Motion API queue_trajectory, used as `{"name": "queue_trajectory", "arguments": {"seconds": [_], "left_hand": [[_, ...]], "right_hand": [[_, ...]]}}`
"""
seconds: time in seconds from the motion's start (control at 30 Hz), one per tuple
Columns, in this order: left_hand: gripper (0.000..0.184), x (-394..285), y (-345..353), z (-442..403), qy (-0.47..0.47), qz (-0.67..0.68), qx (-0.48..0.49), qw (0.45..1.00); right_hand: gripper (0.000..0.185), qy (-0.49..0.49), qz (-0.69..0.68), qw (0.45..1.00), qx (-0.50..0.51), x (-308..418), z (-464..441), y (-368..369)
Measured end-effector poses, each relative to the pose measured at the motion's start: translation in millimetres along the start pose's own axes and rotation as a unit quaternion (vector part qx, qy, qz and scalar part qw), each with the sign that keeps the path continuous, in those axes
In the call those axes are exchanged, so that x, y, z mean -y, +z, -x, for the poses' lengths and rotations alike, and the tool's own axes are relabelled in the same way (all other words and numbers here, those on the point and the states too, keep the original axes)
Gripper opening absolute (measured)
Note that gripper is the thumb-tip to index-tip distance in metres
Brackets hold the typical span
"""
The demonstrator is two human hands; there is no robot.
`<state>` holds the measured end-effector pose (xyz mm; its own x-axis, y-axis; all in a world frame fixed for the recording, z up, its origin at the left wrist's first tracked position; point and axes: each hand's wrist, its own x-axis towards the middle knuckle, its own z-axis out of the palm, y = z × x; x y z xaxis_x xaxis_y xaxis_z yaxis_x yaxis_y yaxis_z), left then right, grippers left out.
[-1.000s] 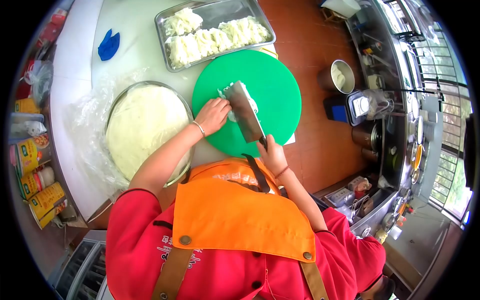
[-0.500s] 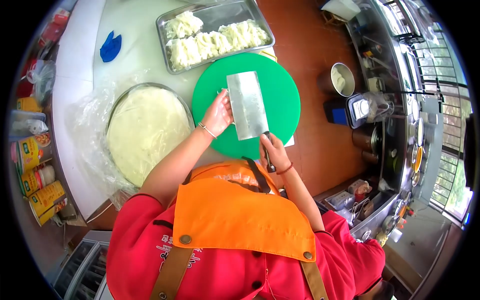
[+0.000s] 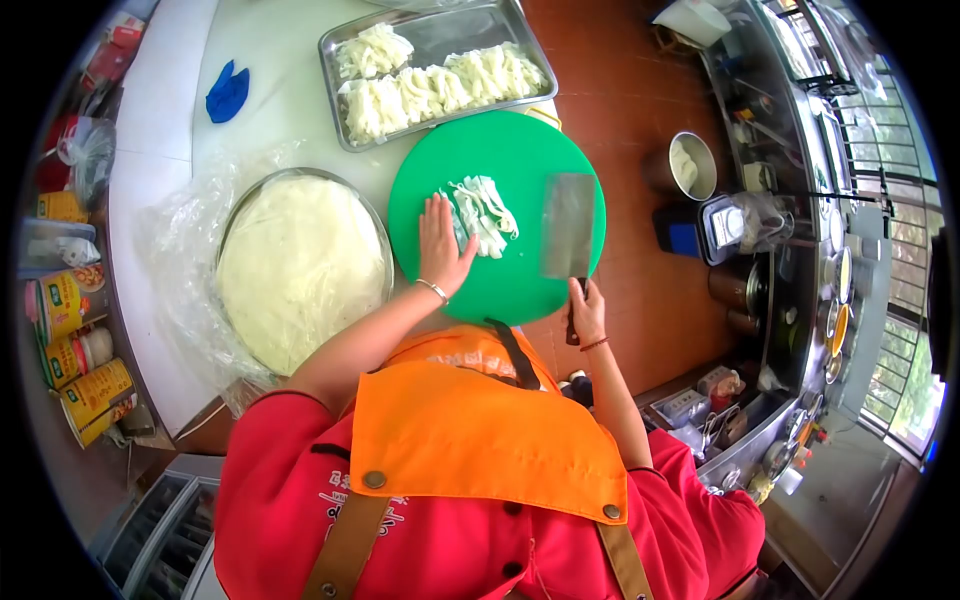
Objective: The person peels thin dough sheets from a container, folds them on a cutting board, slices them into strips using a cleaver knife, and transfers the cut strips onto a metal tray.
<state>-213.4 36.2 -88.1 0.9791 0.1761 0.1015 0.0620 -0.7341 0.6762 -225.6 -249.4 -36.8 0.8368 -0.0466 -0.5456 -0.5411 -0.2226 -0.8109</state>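
My right hand (image 3: 588,310) is closed round the dark handle of a cleaver (image 3: 568,225), whose broad blade is over the right side of a round green cutting board (image 3: 540,145). On the board's middle lies a small heap of white, flat strips (image 3: 483,215), like cut noodles. My left hand (image 3: 440,245) rests flat at the heap's left edge, fingers stretched out and holding nothing. Beyond the board, a metal tray (image 3: 450,35) bears several bunches of similar white strips (image 3: 440,88).
Left of the board stands a round pan (image 3: 388,255) of pale, flat sheets (image 3: 300,265) under clear plastic wrap (image 3: 180,245). A blue cloth-like piece (image 3: 228,92) lies on the white table (image 3: 270,60). Yellow cans (image 3: 97,400) line the left; a metal pot (image 3: 690,165) stands right.
The cleaver has moved right, off the middle of the board, uncovering the white strips. My left hand has turned flat with its fingers stretched beside them.
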Motion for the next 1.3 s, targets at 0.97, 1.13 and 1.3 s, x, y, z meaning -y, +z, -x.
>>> {"name": "queue_trajectory", "arguments": {"seconds": [0.97,1.13,1.3], "left_hand": [[0.046,93,-102,-302,0.084,-0.070,-0.219,0.970],[0.047,104,-148,-209,0.084,-0.025,-0.201,0.976],[0.040,179,-189,-70,-0.034,-0.146,-0.168,0.974]], "right_hand": [[0.028,-0.190,0.135,0.970,0.070,212,-95,160],[0.022,-0.369,0.337,0.866,-0.004,144,-87,96],[0.023,-0.444,0.485,0.753,0.010,114,-84,49]]}}
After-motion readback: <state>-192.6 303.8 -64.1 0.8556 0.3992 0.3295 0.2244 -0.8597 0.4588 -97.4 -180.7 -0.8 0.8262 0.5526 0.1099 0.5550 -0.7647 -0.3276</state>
